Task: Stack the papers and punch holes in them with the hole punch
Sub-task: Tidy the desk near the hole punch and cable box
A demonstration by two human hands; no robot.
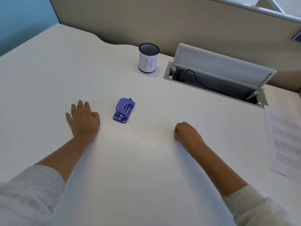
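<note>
papers (284, 141) cut by right edge

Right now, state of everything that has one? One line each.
Left hand: open, flat on the desk, holding nothing.
Right hand: fingers curled, holding nothing, resting on the desk.
Punch: on the desk between the hands, untouched, no paper in it.
Papers: flat at the desk's right edge, partly out of frame, not yet punched as far as shows.
Cup: upright, labelled IN.
Cable hatch: lid raised, cable inside.
</note>
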